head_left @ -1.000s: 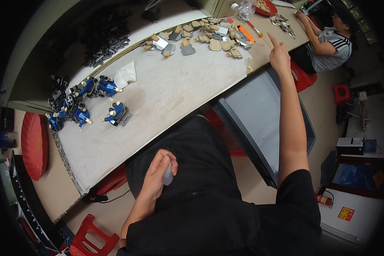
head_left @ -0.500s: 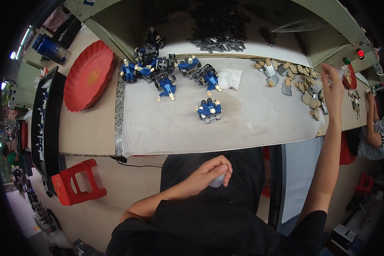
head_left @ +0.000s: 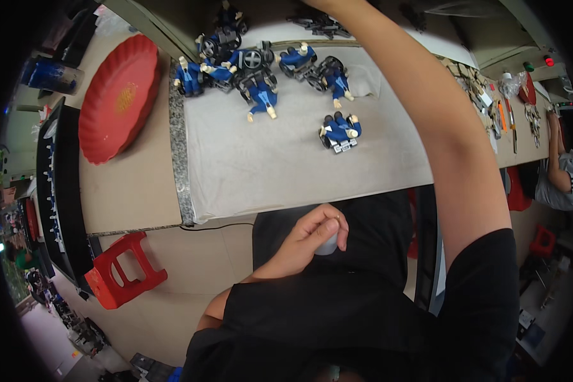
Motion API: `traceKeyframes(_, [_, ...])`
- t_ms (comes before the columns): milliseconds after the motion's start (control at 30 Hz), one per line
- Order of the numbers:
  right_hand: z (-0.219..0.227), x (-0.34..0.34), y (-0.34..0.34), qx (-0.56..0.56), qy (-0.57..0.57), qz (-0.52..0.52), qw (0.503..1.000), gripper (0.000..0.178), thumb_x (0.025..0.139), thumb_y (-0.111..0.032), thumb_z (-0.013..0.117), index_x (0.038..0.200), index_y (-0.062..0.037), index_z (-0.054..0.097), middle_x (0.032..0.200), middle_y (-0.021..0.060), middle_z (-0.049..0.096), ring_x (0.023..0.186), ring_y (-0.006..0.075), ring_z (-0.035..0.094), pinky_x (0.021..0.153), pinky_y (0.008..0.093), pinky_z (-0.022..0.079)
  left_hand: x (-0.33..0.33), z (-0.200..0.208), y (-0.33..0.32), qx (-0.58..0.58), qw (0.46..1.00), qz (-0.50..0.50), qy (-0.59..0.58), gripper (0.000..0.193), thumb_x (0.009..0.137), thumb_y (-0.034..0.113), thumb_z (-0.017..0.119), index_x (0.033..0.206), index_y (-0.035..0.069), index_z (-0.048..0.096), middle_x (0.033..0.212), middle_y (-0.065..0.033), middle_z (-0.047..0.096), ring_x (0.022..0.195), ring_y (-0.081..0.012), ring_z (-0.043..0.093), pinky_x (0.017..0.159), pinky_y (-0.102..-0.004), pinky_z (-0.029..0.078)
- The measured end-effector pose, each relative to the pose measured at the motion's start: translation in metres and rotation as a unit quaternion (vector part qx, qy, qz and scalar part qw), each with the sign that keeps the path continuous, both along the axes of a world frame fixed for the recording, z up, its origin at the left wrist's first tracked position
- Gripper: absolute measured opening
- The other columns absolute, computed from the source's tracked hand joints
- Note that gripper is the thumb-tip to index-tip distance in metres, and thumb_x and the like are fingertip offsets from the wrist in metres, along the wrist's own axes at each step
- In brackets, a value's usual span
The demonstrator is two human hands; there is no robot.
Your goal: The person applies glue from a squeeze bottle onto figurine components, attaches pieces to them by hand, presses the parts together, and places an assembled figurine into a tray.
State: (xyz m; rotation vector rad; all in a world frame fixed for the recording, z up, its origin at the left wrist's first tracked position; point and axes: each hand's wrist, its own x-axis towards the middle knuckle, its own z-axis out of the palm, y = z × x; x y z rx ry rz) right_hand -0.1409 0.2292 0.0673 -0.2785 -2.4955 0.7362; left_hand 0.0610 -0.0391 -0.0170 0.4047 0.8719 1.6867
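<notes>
My left hand [head_left: 310, 237] is closed round a small, smooth, pale grey-white piece [head_left: 326, 246] above my lap. Its fingers cover most of the piece, so its kind cannot be made out. My right forearm [head_left: 420, 95] stretches up across the work table toward the shelf; the hand itself lies beyond the top edge of the view. Alone on the pale mat [head_left: 254, 172] sits a toy figure in blue [head_left: 340, 129] on a small wheeled vehicle. Several similar blue figures on wheeled toys [head_left: 261, 95] crowd the table's far left part.
Dark grey plastic parts [head_left: 321, 25] lie at the shelf opening. Tan and grey pieces [head_left: 474, 86] are partly behind my right arm. A red scalloped tray [head_left: 118, 102] and a long black tray [head_left: 60, 191] stand at left. A red stool [head_left: 126, 270] is below; another person's arm [head_left: 557, 143] shows at far right.
My right hand has gone from the tan and grey pieces up and left, out past the top edge. The view has shifted. My left hand still grips the pale piece.
</notes>
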Motion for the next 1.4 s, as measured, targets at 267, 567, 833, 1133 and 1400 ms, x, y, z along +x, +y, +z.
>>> traceKeyframes(267, [-0.018, 0.278, -0.064, -0.315, 0.061, -0.098, 0.942, 0.017, 0.077, 0.0, 0.055, 0.094, 0.0029, 0.055, 0.082, 0.006, 0.058, 0.071, 0.009, 0.056, 0.058, 0.0199, 0.044, 0.004, -0.01, 0.014, 0.013, 0.999, -0.015, 0.04, 0.019, 0.091, 0.022, 0.039, 0.088, 0.005, 0.046, 0.07, -0.0049, 0.05, 0.069, -0.0134, 0.05, 0.067, -0.0263, 0.04])
traceKeyframes(567, [-0.062, 0.339, -0.126, -0.707, 0.023, 0.011, 0.707, 0.022, 0.082, -0.005, 0.05, 0.101, 0.0038, 0.055, 0.087, 0.0079, 0.049, 0.073, 0.0156, 0.054, 0.056, 0.0234, 0.042, 0.033, -0.015, 0.024, -0.006, 0.997, -0.027, 0.075, 0.02, 0.091, 0.021, 0.042, 0.095, 0.003, 0.05, 0.073, -0.0031, 0.051, 0.071, -0.0102, 0.048, 0.07, -0.0245, 0.039])
traceKeyframes(833, [-0.072, 0.344, -0.123, -0.67, 0.018, 0.06, 0.74, 0.009, 0.081, -0.005, 0.054, 0.086, 0.0018, 0.056, 0.073, 0.0068, 0.059, 0.066, 0.0136, 0.057, 0.059, 0.0236, 0.043, 0.043, -0.011, 0.024, -0.09, 0.982, -0.034, 0.162, 0.023, 0.09, 0.023, 0.044, 0.097, 0.002, 0.051, 0.073, -0.0015, 0.051, 0.068, -0.0082, 0.047, 0.065, -0.0227, 0.039])
traceKeyframes(1133, [-0.056, 0.34, -0.073, -0.638, 0.198, -0.079, 0.74, 0.006, 0.079, -0.003, 0.056, 0.083, 0.0004, 0.055, 0.079, 0.0057, 0.057, 0.069, 0.0105, 0.055, 0.061, 0.0239, 0.045, 0.039, -0.011, 0.023, -0.07, 0.988, -0.075, 0.114, 0.021, 0.089, 0.024, 0.044, 0.085, 0.005, 0.05, 0.067, -0.0012, 0.049, 0.065, -0.008, 0.047, 0.063, -0.0216, 0.038])
traceKeyframes(1400, [-0.031, 0.275, -0.019, -0.171, 0.23, -0.135, 0.949, 0.017, 0.077, -0.007, 0.06, 0.092, -0.0006, 0.056, 0.084, 0.0065, 0.058, 0.076, 0.0157, 0.057, 0.069, 0.0266, 0.045, 0.034, -0.004, 0.027, -0.062, 0.994, -0.081, -0.03, 0.021, 0.091, 0.025, 0.04, 0.084, 0.006, 0.046, 0.068, -0.0049, 0.051, 0.065, -0.0137, 0.051, 0.063, -0.0253, 0.042])
